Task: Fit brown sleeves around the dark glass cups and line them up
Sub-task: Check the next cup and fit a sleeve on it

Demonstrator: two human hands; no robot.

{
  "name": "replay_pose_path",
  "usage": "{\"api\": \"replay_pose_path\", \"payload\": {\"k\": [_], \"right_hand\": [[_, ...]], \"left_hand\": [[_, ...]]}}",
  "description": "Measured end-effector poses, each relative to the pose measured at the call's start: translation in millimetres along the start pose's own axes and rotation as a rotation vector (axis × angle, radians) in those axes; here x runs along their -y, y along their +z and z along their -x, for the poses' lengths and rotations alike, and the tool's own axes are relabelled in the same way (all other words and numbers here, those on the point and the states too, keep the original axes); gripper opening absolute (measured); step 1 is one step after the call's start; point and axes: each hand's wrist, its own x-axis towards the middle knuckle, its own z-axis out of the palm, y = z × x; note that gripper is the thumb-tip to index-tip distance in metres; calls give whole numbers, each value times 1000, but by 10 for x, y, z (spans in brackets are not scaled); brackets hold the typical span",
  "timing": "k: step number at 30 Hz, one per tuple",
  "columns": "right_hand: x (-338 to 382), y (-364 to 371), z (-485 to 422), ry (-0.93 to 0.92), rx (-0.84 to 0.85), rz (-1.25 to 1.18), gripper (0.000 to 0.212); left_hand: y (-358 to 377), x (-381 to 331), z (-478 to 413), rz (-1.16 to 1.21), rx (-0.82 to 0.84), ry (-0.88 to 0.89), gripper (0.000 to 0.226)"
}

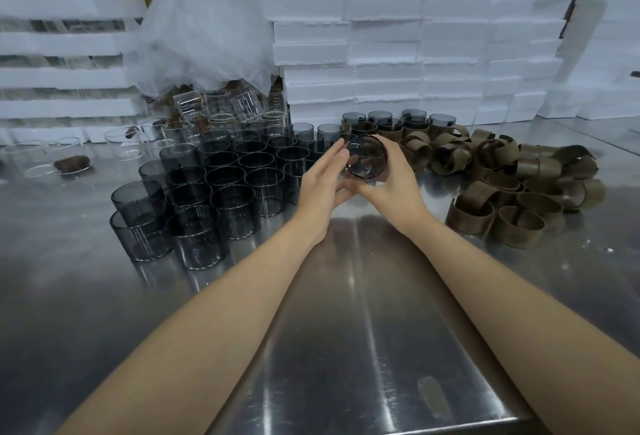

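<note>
gripping a dark glass cup [366,157] tipped mouth-first toward the camera, the right hand [394,181] curled around it above the steel table [346,330]. the left hand [323,185] lay nearly straight-fingered against the cup's left side. bare dark cups [221,188] stood left, loose brown sleeves [512,185] lay heaped right, and sleeved cups [388,124] were lined up behind.

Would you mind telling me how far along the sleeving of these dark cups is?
Done: a few sleeved cups stand lined up at the back. In hand: the right hand grips one dark cup, the left hand touching it; no sleeve visible on it. Left: many bare dark cups and a pile of loose sleeves, so it looks early.
</note>
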Motion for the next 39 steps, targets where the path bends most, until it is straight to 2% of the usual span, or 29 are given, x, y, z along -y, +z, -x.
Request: {"api": "replay_pose_path", "payload": {"k": [3,8,15,23,27,31,36,39], "right_hand": [[13,-27,11,1,45,-11,62],[-10,-80,5,-7,94,15,65],[-32,-149,57,5,102,14,68],[64,-173,74,-95,188,67,64],[85,-193,57,-136,230,112,60],[98,-211,31,-187,262,176,55],[129,-236,14,-205,295,237,57],[126,-236,19,-184,299,268,61]], "left_hand": [[-1,15,-7,-30,-11,-20,36],[-11,31,-35,-49,9,-48,21],[-23,7,-57,-59,93,-106,23],[-14,-27,-12,-22,51,-143,28],[1,-39,13,-53,31,-144,38],[24,-47,43,-85,31,-142,61],[52,-50,59,-107,-9,-143,57],[65,-46,65,-141,-12,-136,65]]}}
